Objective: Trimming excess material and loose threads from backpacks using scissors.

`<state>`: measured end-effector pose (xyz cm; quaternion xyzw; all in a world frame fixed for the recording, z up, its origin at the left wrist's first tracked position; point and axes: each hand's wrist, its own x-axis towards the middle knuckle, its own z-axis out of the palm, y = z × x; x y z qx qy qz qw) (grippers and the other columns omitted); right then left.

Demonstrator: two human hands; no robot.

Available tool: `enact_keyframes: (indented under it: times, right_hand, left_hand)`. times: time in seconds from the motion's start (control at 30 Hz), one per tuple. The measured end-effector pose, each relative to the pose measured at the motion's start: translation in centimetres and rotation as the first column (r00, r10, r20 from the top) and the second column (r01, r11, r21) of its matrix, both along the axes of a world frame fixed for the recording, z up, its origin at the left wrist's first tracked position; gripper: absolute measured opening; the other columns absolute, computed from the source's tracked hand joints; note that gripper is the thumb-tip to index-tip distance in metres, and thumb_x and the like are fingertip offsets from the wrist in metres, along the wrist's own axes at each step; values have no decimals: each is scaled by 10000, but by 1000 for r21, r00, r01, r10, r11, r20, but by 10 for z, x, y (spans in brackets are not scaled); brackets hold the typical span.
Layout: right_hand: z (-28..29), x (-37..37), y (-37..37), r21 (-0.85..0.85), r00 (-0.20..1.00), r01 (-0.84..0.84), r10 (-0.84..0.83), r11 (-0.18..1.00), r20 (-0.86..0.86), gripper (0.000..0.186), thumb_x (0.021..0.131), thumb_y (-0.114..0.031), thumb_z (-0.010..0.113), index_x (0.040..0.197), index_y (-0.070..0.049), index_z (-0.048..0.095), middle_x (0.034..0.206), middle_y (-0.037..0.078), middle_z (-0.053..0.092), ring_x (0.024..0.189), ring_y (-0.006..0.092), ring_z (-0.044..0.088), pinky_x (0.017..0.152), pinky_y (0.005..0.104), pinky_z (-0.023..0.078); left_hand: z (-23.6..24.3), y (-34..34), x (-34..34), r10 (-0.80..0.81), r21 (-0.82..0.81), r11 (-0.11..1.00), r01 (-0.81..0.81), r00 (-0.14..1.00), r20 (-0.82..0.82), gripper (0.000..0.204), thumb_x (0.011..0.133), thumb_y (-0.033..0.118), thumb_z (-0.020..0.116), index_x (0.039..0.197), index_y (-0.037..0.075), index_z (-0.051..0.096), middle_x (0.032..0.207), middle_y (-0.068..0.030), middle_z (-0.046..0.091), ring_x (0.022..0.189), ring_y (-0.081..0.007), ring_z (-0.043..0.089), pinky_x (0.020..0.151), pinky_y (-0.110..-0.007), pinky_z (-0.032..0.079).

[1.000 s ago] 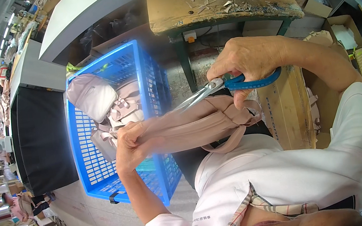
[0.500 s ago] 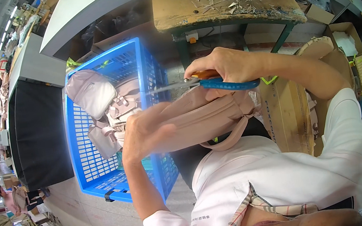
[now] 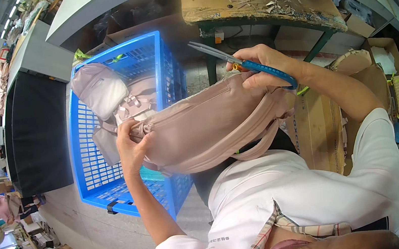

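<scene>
A dusty-pink backpack (image 3: 199,124) lies across my lap, with its straps hanging on the side near my body. My left hand (image 3: 132,146) is closed on its left end, pinching the fabric by a gathered bit of strap. In my right hand (image 3: 267,66) is a pair of scissors (image 3: 257,67) with blue and orange handles. The scissor blades point up and to the left, apart from the fabric. The thumb of that hand rests on the backpack's upper right edge.
A blue plastic crate (image 3: 161,109) on the left holds more pink bags (image 3: 100,90). Ahead, a worn worktable (image 3: 212,0) is strewn with scraps. Cardboard boxes (image 3: 320,130) stand at my right, and a black panel (image 3: 40,134) is beyond the crate. Another person (image 3: 4,208) is far left.
The scissors have swung upward, away from the backpack's top edge. My left hand, blurred before, has shifted left and now grips the bag's end. More of the bag's broad side shows.
</scene>
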<state>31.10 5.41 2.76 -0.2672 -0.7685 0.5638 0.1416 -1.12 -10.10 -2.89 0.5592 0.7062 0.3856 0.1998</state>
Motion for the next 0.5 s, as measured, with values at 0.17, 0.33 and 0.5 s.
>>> enact_keyframes:
  times: [0.17, 0.33, 0.5]
  right_hand:
    - [-8, 17, -2, 14, 998, 55, -56, 998, 33, 324, 672, -90, 597, 978, -18, 522, 736, -29, 437, 698, 74, 385, 656, 214, 348]
    - [-14, 33, 0, 40, 972, 62, -70, 997, 226, 400, 679, -147, 621, 1029, 15, 512, 735, 34, 510, 669, 116, 466, 624, 244, 401]
    - [-5, 47, 6, 348, 949, -62, -52, 935, 310, 657, 574, -392, 753, 1056, -26, 497, 766, 116, 527, 728, 243, 522, 670, 316, 430]
  left_hand:
    - [-32, 0, 2, 4, 42, 998, -44, 737, 676, 603, 587, 212, 781, 1063, -22, 496, 974, -82, 545, 873, -164, 533, 775, -242, 432]
    - [-46, 2, 19, 20, 40, 996, -83, 615, 788, 444, 643, 103, 731, 1016, -7, 518, 875, -59, 588, 779, -131, 561, 721, -239, 452]
    - [-44, 5, 24, -40, 124, 988, -95, 612, 790, 360, 660, 97, 705, 966, 3, 540, 844, -33, 589, 711, -96, 545, 654, -206, 443]
